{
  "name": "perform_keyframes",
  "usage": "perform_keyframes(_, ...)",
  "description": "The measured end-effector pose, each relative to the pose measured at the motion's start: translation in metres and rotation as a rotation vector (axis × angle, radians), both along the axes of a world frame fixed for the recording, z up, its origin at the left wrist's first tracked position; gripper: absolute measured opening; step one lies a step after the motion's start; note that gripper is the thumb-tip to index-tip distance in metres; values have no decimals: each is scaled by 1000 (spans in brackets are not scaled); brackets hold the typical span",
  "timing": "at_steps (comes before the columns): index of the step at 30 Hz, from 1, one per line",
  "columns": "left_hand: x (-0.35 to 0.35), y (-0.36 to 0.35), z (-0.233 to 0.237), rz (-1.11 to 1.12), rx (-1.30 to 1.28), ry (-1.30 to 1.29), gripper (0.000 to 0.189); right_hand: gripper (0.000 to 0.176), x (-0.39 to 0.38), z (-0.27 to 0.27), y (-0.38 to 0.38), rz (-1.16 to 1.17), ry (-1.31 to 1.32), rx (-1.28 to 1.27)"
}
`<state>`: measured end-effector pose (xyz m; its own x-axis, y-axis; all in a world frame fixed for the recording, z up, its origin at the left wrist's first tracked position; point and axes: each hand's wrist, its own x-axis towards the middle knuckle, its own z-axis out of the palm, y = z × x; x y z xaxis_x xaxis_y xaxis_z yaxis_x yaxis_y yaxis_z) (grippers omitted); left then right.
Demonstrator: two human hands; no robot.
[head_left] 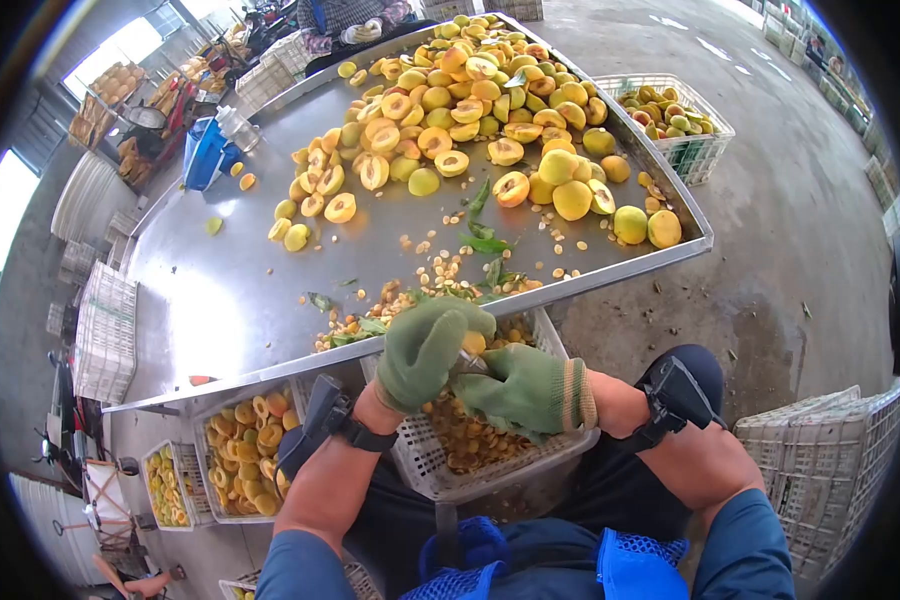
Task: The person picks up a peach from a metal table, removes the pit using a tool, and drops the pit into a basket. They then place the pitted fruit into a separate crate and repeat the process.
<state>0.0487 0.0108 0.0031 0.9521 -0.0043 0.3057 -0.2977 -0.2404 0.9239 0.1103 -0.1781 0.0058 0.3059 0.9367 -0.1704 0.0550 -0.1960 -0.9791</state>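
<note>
My left hand [430, 352], in a green glove, is closed around a yellow-orange fruit piece [474, 343], of which only a small part shows. My right hand [525, 388], gloved the same way, is closed on a small metal tool [473, 361], mostly hidden, that meets the fruit. Both hands are close together over a white crate [430, 462] holding pits and scraps. Just beyond them, the metal table [270, 290] bears a pile of whole and halved fruit [440, 110], with loose pits [440, 268] and green leaves [482, 240] near its front edge.
Crates of halved fruit [250, 455] stand at the lower left. Another fruit crate [685, 150] is beyond the table's right edge. Stacked crates [820, 470] stand at the right. A blue container [206, 155] is on the table's left. Across the table sits another person [355, 25].
</note>
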Motion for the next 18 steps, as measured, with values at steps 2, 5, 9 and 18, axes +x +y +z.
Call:
perform_keyframes(2, 0, -2, 2, -8, -9, 1, 44, 26, 2, 24, 0, -30, 258, -239)
perform_keyframes(5, -1, -3, 0, 3, -130, 73, 45, 23, -3, -6, 2, -23, 15, -2)
perform_keyframes(9, -2, -17, -4, 178, -230, 106, 37, 20, -12, 0, 7, -143, 17, -44)
perform_keyframes(18, -2, -21, -1, 183, -226, 91, 40, 26, -8, -1, 5, -151, 4, -170)
